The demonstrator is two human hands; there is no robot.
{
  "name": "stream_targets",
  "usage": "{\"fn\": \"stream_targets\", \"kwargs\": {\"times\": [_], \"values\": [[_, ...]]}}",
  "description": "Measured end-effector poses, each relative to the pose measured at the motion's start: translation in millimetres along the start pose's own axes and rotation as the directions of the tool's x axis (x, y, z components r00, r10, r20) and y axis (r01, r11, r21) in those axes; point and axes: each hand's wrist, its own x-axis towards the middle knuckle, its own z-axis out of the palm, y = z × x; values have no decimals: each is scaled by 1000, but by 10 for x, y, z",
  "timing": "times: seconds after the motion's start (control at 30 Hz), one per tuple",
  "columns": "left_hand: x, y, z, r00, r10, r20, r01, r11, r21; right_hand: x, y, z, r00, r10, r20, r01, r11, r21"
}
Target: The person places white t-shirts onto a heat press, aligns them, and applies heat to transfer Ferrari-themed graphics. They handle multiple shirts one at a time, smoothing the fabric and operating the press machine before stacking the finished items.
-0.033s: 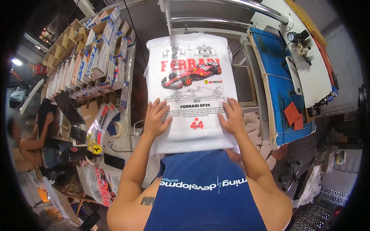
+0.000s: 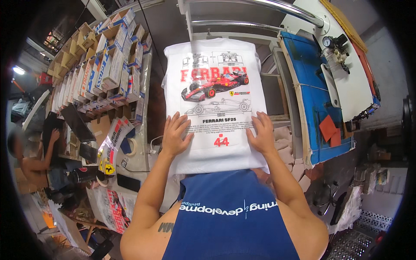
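A white T-shirt (image 2: 212, 160) lies spread face up in front of me, printed with red lettering, a red race car, line drawings and small dark text. My left hand (image 2: 175, 134) rests on its lower left part, fingers spread and touching the fabric beside the print. My right hand (image 2: 260, 134) lies on the lower right side in the same way, fingers apart. Neither hand holds anything; the fabric under them looks fairly flat.
Stacked cardboard boxes (image 2: 99, 65), a tape roll (image 2: 126, 146) and a phone (image 2: 128, 183) are at left, where another person (image 2: 37, 167) reaches toward dark panels. At right stand a blue board (image 2: 316, 95), a white machine with a gauge (image 2: 329, 42) and metal rails (image 2: 260, 24).
The shirt and both my hands have shifted very slightly toward me. The hands keep the same spread posture on the fabric.
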Motion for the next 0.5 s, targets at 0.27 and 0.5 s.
{"fn": "stream_targets", "kwargs": {"times": [0.27, 0.5], "values": [[73, -9, 15, 1000, -15, 12, 15, 999, 31, -94, -47, 51, 1000, 4, 1, -4, 998, -59], [75, -5, 3, 1000, -17, 3, 17, 999, 31, -77, -36, 53, 1000, 29, 1, -29, 998, -58]]}}
